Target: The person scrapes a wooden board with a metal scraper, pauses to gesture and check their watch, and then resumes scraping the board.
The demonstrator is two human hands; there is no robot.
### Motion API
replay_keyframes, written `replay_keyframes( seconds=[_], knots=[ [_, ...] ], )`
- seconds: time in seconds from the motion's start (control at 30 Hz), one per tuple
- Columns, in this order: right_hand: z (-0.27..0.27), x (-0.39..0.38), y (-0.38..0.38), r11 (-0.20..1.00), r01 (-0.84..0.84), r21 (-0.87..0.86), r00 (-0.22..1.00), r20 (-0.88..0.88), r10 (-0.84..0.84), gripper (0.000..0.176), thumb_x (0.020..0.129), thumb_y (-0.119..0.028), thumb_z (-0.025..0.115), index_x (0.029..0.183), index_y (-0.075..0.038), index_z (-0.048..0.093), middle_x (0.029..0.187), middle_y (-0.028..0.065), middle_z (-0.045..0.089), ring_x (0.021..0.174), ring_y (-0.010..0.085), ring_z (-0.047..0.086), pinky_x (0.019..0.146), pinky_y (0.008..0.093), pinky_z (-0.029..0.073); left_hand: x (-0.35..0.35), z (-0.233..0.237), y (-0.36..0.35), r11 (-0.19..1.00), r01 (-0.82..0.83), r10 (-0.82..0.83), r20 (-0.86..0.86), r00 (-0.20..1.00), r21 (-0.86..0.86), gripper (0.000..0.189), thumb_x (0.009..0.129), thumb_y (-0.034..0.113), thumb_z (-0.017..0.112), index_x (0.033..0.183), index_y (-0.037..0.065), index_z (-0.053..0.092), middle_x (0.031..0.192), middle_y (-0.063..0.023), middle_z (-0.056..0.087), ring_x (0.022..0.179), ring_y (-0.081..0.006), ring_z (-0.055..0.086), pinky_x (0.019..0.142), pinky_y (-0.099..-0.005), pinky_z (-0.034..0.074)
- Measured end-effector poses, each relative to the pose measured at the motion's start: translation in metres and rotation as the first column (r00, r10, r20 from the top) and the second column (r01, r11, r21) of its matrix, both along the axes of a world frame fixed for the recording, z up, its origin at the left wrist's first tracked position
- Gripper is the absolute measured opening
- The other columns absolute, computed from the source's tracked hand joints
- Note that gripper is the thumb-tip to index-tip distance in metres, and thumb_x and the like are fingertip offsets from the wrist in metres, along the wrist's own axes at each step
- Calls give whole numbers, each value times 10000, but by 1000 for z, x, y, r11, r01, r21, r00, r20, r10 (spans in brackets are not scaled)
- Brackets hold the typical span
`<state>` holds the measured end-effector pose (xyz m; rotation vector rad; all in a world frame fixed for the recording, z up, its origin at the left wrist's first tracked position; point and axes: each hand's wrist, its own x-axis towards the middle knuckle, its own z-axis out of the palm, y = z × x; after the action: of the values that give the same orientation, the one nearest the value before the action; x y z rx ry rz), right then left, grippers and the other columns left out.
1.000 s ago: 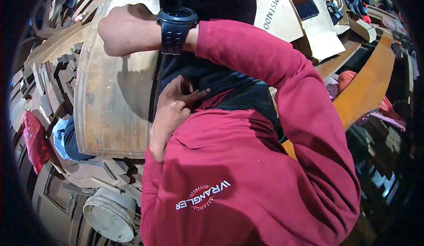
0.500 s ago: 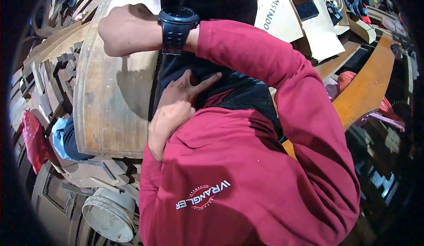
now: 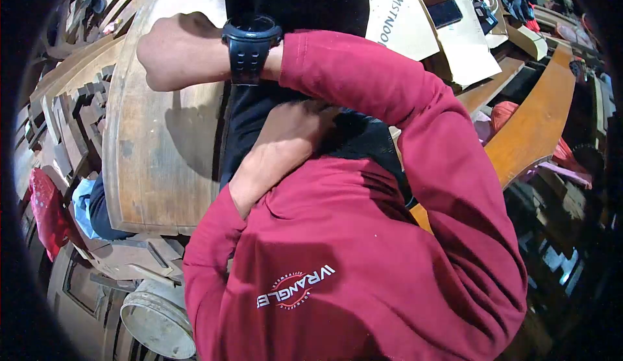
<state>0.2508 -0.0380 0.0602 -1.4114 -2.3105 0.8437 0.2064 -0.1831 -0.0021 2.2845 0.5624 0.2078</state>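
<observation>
My right hand (image 3: pixel 178 51) is a closed fist, held across the front of my body with its back facing up. Nothing sticks out of it. A black watch (image 3: pixel 251 46) is strapped round that wrist. Lower down, my left hand (image 3: pixel 289 127) lies against the dark cloth at my waist, next to the hem of my red shirt (image 3: pixel 363 251). Its fingers point right and are hidden in the shadow and dark fabric, so I cannot see what they touch. Beneath the fist is a curved wooden panel (image 3: pixel 146 153), which catches the arm's shadow.
Stacked wood pieces (image 3: pixel 71 127) and a red cloth (image 3: pixel 45 212) are on the left. A dirty white bucket (image 3: pixel 159 319) stands at lower left. An opened cardboard box (image 3: pixel 464 40) with a dark phone-like object sits at upper right, near a varnished curved board (image 3: pixel 538 118).
My left hand has moved up and right along the waist, and its spread fingers have gone out of sight. My right fist stays raised, slightly further left in the view.
</observation>
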Motion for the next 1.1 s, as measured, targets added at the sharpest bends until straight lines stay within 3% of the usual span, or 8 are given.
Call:
replay_keyframes(
  seconds=[0.03, 0.13, 0.23, 0.33, 0.53, 0.67, 0.83, 1.1],
  knots=[
    [1, 1, 0, 1000, -1, -8, 1000, 10, 1, 283, 738, -147, 640, 897, 45, 774, 808, 266, 719, 720, 398, 741, 654, 470, 596, 2, -5, 1, 998, -20, 19, 11, 1000, 59, 294, 861, 150, 679, 1145, 97, 735, 1033, -178, 741, 880, -375, 724, 737, -478, 579],
    [2, 0, 0, 999, -7, -32, 999, 38, 8, 284, 740, -149, 642, 900, 45, 775, 806, 263, 719, 718, 396, 741, 651, 468, 594, 8, -3, 2, 999, -52, 52, -98, 994, 5, 230, 845, 99, 659, 1049, 94, 765, 912, -178, 744, 809, -384, 724, 706, -481, 576],
    [1, 3, 0, 999, 1, -32, 1000, 28, 0, 287, 741, -155, 642, 899, 44, 775, 802, 263, 718, 715, 396, 740, 645, 468, 591, 10, -14, -1, 994, -99, 99, 0, 995, 35, 208, 827, 78, 659, 1001, 87, 771, 857, -188, 737, 792, -386, 724, 703, -484, 573],
    [-2, 4, 0, 999, -11, 30, 1000, 3, 11, 292, 744, -168, 643, 896, 43, 775, 799, 265, 719, 718, 402, 739, 642, 476, 588, 5, -14, 0, 990, -136, 139, 119, 983, -36, 200, 823, 75, 672, 999, 86, 767, 862, -180, 736, 788, -366, 722, 689, -470, 574],
    [2, 5, -1, 1000, -11, 9, 1000, 25, 11, 275, 733, -144, 643, 884, 43, 778, 788, 261, 717, 711, 401, 736, 642, 476, 588, -1, -6, -1, 959, -280, 252, 334, 908, 39, 201, 791, 38, 714, 974, 100, 770, 806, -126, 710, 734, -316, 689, 652, -429, 560],
    [6, 5, 0, 998, -7, -60, 998, 63, 11, 264, 719, -129, 645, 867, 44, 779, 785, 250, 719, 697, 391, 730, 644, 463, 586, 0, 1, 1, 957, -280, 248, 290, 924, 72, 214, 768, 35, 733, 967, 103, 771, 801, -109, 713, 717, -304, 684, 642, -428, 553],
    [-2, 5, 1, 998, -58, 19, 996, 62, 57, 285, 712, -151, 640, 887, 23, 783, 788, 253, 721, 716, 399, 738, 650, 479, 588, 0, 6, 3, 956, -288, 256, 309, 916, 59, 224, 755, 25, 710, 951, 111, 774, 812, -96, 726, 729, -305, 690, 650, -423, 561],
    [-1, 6, 2, 1000, -24, -2, 999, 24, 24, 280, 693, -164, 649, 859, 17, 783, 764, 254, 715, 700, 415, 731, 616, 491, 579, -5, 7, 7, 940, -340, 339, 213, 916, -34, 267, 742, 64, 698, 985, 125, 791, 874, -126, 745, 806, -348, 698, 748, -449, 574]
  ],
)
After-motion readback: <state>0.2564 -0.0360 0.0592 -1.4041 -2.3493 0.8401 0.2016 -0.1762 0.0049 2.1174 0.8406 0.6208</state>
